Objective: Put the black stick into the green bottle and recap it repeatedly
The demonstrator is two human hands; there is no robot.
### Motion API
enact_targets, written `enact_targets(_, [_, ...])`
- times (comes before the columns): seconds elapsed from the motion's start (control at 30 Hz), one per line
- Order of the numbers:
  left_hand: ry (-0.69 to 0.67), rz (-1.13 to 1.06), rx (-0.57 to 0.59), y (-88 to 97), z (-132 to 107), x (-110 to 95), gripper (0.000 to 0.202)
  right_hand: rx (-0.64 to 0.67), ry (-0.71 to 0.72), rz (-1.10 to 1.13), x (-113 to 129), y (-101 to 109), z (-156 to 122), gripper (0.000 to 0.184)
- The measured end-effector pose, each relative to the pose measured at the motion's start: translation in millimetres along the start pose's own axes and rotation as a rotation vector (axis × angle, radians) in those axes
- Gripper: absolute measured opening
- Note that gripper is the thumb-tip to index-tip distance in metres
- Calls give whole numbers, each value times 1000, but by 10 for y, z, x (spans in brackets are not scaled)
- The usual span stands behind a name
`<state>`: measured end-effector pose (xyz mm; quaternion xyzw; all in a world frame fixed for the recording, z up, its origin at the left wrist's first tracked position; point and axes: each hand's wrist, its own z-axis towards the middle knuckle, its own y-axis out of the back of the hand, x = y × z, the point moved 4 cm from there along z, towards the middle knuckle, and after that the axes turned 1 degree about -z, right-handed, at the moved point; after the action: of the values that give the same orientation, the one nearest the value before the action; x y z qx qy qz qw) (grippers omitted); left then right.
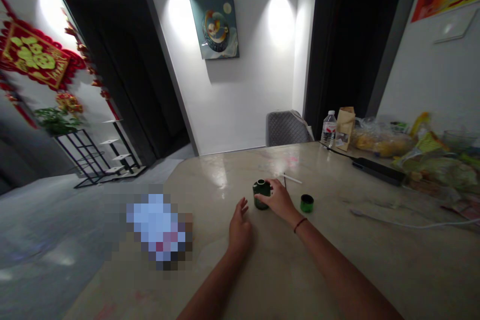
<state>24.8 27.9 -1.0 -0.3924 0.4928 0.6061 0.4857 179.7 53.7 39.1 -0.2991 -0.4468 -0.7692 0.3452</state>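
A small dark green bottle (pixel 261 199) with a pale-rimmed opening at its top stands upright on the table (pixel 210 270). My right hand (pixel 280 201) grips it from the right side, thumb in front and fingers behind. Just left of the bottle, my left hand (pixel 240 227) rests on its edge with fingers apart and nothing in them. To the right of my right hand sits a short green cup-shaped piece (pixel 306 203), dark at its open top. Behind my right hand lie a thin white stick (pixel 292 178) and a thin dark one, partly hidden.
On the right are a black power strip (pixel 378 171), a white cable (pixel 408 224), a water bottle (pixel 329 129), a paper bag (pixel 344 127) and several plastic bags (pixel 382 141). A blurred-out object (pixel 159 227) lies at left. Behind the table stands a grey chair (pixel 288 128).
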Motion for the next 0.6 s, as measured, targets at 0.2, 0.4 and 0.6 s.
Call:
enact_targets(0.2, [63,1,6,-18,-24,-45,70,29,-89,82,-106,69,90,49])
enact_targets(0.4, [79,35,-3,-16,-40,-66,65,-36,-206,-393,-344,483,302,31])
enact_targets(0.6, [69,13,-13,-18,-17,-53,50,302,-333,-672,-711,550,316,28])
